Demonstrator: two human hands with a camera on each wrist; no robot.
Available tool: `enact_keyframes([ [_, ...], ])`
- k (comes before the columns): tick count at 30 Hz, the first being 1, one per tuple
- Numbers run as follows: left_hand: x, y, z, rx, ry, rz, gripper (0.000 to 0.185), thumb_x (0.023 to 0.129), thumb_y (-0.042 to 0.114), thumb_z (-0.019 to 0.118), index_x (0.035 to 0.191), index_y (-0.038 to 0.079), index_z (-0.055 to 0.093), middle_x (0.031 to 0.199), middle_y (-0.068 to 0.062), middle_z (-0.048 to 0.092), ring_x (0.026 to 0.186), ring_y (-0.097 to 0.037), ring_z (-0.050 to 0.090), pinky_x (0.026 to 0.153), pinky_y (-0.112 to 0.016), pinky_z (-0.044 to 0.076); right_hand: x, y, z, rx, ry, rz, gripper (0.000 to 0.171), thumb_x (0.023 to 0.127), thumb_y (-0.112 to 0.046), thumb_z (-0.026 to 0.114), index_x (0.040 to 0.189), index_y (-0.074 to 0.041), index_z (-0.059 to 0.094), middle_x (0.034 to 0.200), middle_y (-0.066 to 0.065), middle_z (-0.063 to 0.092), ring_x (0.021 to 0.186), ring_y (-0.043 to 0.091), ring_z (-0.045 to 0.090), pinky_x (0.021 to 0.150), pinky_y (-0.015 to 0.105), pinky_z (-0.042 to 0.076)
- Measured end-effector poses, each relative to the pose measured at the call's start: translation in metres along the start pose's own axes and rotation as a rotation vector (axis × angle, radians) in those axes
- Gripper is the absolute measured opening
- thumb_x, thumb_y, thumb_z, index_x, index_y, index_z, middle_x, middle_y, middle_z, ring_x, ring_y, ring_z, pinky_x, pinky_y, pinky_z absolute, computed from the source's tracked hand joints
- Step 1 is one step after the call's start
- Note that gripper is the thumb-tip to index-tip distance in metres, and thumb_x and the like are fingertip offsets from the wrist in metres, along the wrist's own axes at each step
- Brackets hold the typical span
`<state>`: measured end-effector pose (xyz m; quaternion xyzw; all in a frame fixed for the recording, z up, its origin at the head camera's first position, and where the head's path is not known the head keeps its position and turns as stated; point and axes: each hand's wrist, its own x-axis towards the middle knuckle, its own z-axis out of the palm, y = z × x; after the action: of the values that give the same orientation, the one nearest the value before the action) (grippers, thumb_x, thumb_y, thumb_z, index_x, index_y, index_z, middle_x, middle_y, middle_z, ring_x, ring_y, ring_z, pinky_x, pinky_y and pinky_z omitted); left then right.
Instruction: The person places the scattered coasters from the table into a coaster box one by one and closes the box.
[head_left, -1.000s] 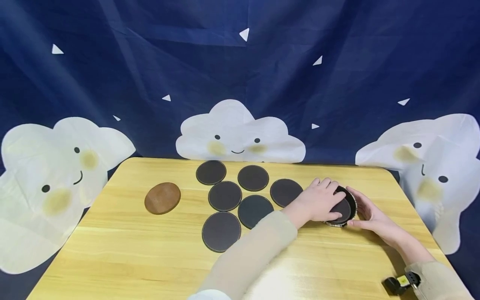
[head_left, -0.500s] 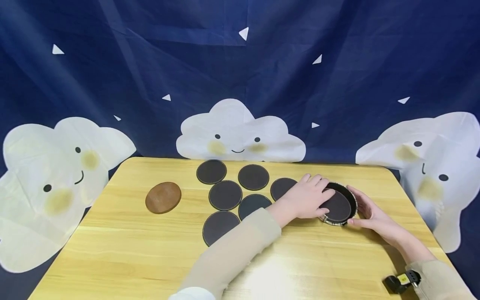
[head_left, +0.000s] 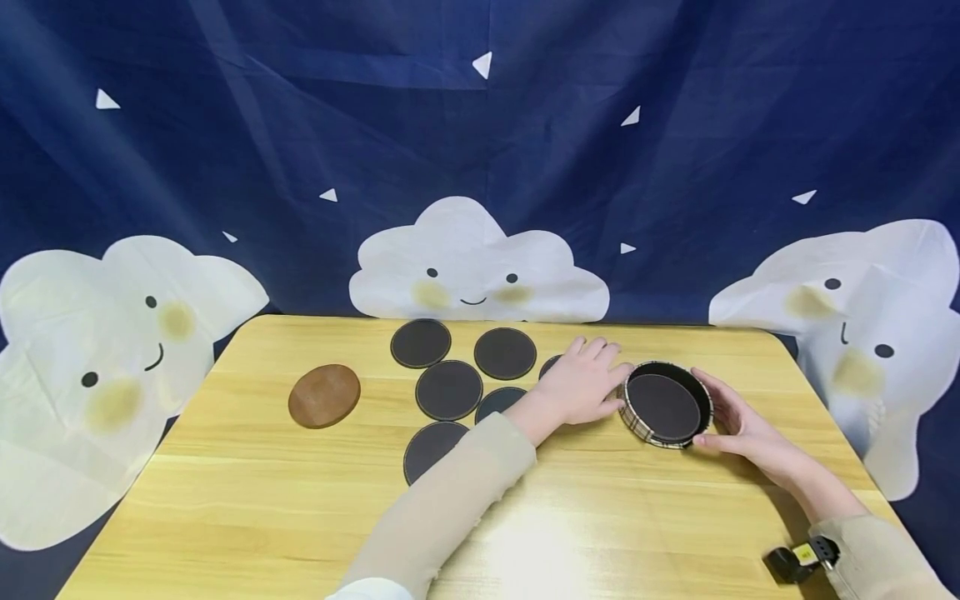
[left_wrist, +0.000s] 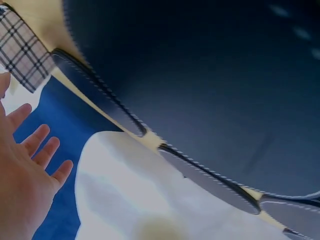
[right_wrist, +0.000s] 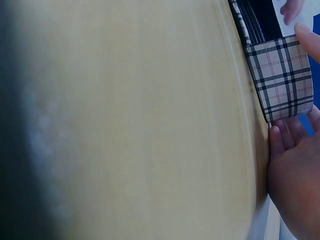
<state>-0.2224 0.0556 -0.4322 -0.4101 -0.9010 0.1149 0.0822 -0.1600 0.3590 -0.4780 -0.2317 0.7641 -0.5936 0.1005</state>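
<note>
A round coaster holder (head_left: 639, 423) with a plaid outer wall and dark inside stands at the right of the table. Inside it lies a black coaster (head_left: 663, 408); in the right wrist view several stacked edges show within the plaid wall (right_wrist: 282, 80). My right hand (head_left: 746, 429) grips the holder's right side, thumb at the near rim and fingers round the far side. Just left of the holder, my left hand (head_left: 585, 385) is held with fingers spread and nothing in them. It partly covers a black coaster (head_left: 550, 365) behind it; the left wrist view shows its outstretched fingers (left_wrist: 47, 150).
Several black stitched coasters (head_left: 448, 390) lie close together on the wooden table (head_left: 247, 500), some partly behind the left arm. A brown coaster (head_left: 324, 396) lies apart at the left. Behind the table hangs a blue curtain (head_left: 420, 125) with white clouds.
My left hand has drawn back left out of the holder, uncovering the black coaster inside and now covering part of one on the table. My right hand keeps its grip on the holder.
</note>
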Motion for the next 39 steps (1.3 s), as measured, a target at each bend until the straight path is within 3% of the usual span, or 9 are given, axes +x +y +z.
enact_keyframes([
  [12, -0.002, -0.011, 0.029, -0.031, -0.1, -0.086, 0.063, 0.105, 0.066, 0.046, 0.159, 0.032, 0.043, 0.162, -0.003, 0.04, 0.152, -0.023, 0.038, 0.126, -0.048, 0.032, 0.001, 0.0, 0.001, 0.009, -0.007, -0.009, 0.097, 0.09, 0.019, 0.064, 0.17, -0.005, 0.014, 0.158, -0.022, 0.041, 0.14, -0.018, 0.041, 0.107, 0.002, 0.032],
  [23, 0.0, -0.009, 0.03, -0.135, -0.234, -0.149, 0.073, 0.101, 0.073, 0.049, 0.163, 0.036, 0.036, 0.169, -0.005, 0.033, 0.161, -0.029, 0.029, 0.13, -0.053, 0.028, 0.001, 0.0, 0.001, 0.007, -0.003, -0.014, 0.097, 0.09, 0.02, 0.063, 0.17, -0.005, 0.014, 0.158, -0.021, 0.042, 0.14, -0.016, 0.042, 0.106, 0.003, 0.032],
  [29, 0.0, -0.009, 0.03, -0.204, -0.294, -0.175, 0.074, 0.102, 0.071, 0.048, 0.166, 0.038, 0.03, 0.172, -0.004, 0.029, 0.16, -0.028, 0.031, 0.126, -0.052, 0.033, 0.0, 0.0, 0.0, 0.009, -0.002, -0.012, 0.097, 0.09, 0.02, 0.063, 0.17, -0.005, 0.014, 0.158, -0.021, 0.041, 0.141, -0.017, 0.04, 0.106, 0.002, 0.032],
  [39, -0.001, -0.01, 0.026, -0.18, -0.263, -0.147, 0.071, 0.103, 0.07, 0.049, 0.164, 0.036, 0.036, 0.165, -0.004, 0.038, 0.152, -0.025, 0.04, 0.12, -0.047, 0.039, 0.0, 0.0, 0.0, -0.013, -0.001, 0.003, 0.098, 0.09, 0.019, 0.064, 0.171, -0.008, 0.014, 0.158, -0.024, 0.04, 0.14, -0.019, 0.04, 0.105, 0.002, 0.032],
])
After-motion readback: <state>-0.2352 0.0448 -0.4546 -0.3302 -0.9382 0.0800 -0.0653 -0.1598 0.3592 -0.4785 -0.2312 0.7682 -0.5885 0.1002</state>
